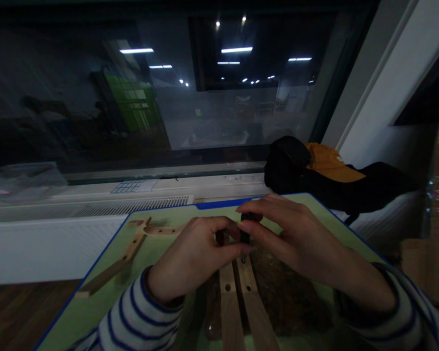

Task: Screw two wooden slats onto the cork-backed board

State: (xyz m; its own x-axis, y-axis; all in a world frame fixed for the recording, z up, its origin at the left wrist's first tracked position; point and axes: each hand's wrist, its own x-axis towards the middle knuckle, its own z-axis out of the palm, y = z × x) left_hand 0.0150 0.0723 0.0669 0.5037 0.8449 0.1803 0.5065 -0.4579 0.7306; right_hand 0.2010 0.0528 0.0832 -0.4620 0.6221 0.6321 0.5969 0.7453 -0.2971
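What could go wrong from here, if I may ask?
The black tool in the right hand could slip on the right wooden strip and nick the left hand, whose fingers close around it near the tip. The wooden frame lies near the left edge of the table, so the left sleeve might knock it off.

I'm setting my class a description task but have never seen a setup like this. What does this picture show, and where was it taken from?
There's no machine here: one person works bare-handed, and a camera worn on their head looks forward and down. The left hand and right hand both grip a small dark object, too hidden to identify, above two wooden strips with holes. Those lie over a brown slab on a green table with a blue edge. A jointed wooden piece lies to the left.
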